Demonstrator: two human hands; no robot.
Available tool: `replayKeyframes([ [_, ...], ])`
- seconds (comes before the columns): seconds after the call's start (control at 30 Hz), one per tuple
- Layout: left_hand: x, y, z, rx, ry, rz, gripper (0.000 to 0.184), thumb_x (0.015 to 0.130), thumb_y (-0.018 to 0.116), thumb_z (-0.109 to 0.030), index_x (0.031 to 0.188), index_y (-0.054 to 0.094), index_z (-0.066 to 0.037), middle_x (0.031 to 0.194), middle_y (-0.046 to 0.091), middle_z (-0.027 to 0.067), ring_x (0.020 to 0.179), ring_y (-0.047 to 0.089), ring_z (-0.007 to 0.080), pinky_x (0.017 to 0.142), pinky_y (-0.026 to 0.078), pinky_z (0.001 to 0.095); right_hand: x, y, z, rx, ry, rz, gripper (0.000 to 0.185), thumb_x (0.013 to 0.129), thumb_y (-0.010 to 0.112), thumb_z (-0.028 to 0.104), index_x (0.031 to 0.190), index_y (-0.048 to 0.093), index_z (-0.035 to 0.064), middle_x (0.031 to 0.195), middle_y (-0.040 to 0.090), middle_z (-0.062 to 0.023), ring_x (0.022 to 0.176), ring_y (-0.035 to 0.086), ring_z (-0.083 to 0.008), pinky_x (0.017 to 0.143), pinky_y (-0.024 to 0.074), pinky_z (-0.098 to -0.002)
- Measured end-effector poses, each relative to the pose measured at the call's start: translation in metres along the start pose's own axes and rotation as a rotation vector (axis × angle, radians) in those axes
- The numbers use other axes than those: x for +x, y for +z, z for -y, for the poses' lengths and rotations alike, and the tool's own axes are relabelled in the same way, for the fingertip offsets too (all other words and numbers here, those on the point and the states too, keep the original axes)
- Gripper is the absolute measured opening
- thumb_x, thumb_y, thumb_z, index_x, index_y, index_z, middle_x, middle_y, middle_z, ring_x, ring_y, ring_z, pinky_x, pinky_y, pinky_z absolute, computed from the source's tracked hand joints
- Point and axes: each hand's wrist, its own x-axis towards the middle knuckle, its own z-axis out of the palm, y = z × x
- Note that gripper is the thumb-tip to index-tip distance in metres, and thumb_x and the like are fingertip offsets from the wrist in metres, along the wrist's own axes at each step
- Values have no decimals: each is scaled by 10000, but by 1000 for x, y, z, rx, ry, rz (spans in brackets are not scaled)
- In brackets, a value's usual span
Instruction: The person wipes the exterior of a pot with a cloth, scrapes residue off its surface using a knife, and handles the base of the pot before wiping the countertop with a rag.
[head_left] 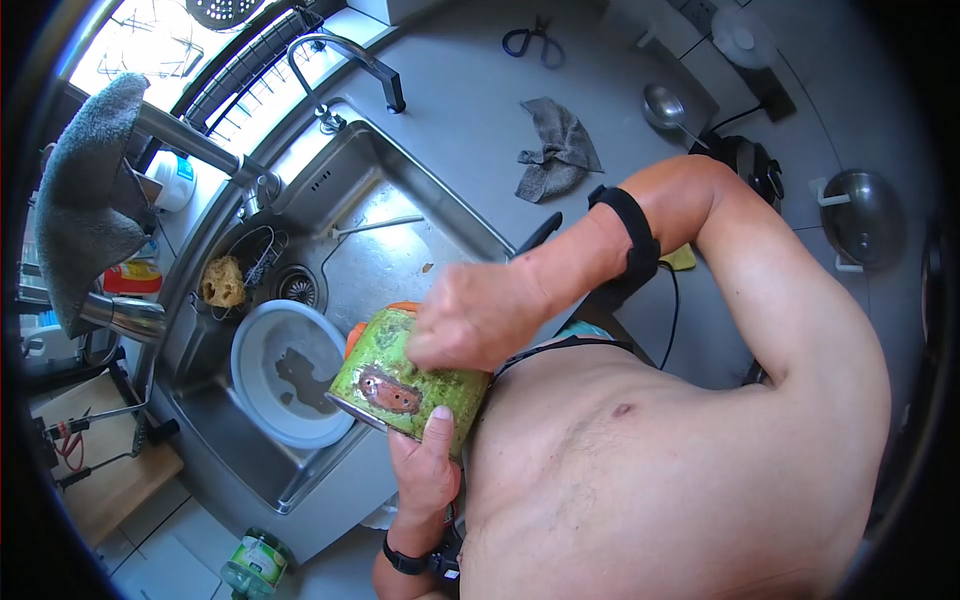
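Note:
A worn green metal pot (378, 352), its paint chipped and stained, is tilted against my body at the edge of the sink. On its side is a bare brown patch (390, 392) with small holes. My left hand (428, 468) grips the pot from below, thumb lying on the wall. My right hand (470, 315) is closed in a fist against the pot's upper side; anything inside the fingers is hidden. Something orange (355, 338) shows behind the pot's far edge. Beside the pot, a pale basin (240, 350) with cloudy water and dark residue stands in the sink.
The steel sink (400, 190) has a tap (375, 65), a drain (297, 287) and a sponge (222, 283) in a wire holder. On the counter lie a grey cloth (560, 148) and scissors (535, 42). A ladle (665, 105) hangs at right; a green bottle (256, 565) stands below.

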Motion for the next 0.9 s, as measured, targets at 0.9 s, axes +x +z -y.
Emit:
replayKeyframes([
  [0.9,2,4,-9,-37,-8,-49,595,939,646,-85,1472,391,-13,1381,553,122,1250,570,261,1071,456,428,15,0,-6,-53,-144,58,165,749,656,187,789,532,86,664,601,-45,635,668,-248,505,513,-372],
])
